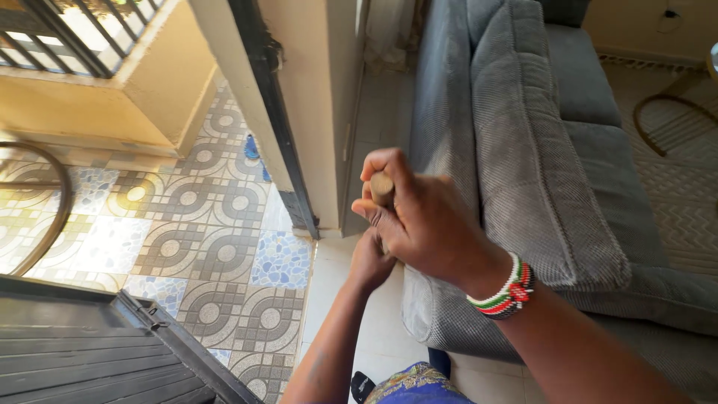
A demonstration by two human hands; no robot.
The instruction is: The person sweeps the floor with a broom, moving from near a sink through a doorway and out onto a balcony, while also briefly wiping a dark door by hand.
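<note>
Gripping a wooden handle (382,187) near its rounded top, right hand (426,224) closed firmly around it, left hand (372,263) clasping lower down and largely hidden behind the right, probably for steadier control; whatever is fitted to the lower end cannot be told. Standing just beside the grey sofa (538,164), crowding the right side, with the dark door frame (277,112) and patterned tiled floor (217,247) lying to the left.

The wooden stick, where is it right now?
In the head view, the wooden stick is near the middle, gripped by the right hand above the left hand, beside the grey sofa.
</note>
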